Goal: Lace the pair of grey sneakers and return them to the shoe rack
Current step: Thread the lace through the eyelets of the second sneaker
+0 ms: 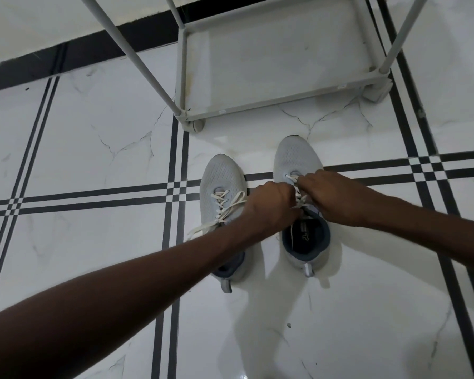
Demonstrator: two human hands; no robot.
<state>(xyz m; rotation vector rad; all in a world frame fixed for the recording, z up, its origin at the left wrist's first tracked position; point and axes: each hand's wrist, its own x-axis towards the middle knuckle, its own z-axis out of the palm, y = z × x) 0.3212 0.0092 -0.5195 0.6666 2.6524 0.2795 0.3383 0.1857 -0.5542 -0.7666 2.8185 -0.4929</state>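
Two grey sneakers stand side by side on the tiled floor, toes pointing away from me. The left sneaker (219,176) has white laces threaded through it, with loose ends trailing off to its left; my forearm hides its heel. The right sneaker (296,157) has its dark opening facing up. My left hand (271,203) and my right hand (331,192) both sit over the right sneaker's white lace (298,196), fingers closed on it from either side. The grey shoe rack (271,102) stands just beyond the sneakers' toes, its bottom shelf bare.
White marble-look floor tiles with black line bands run all around. A black skirting strip (93,47) runs along the wall at the upper left. The rack's thin uprights (137,56) lean up toward me on both sides.
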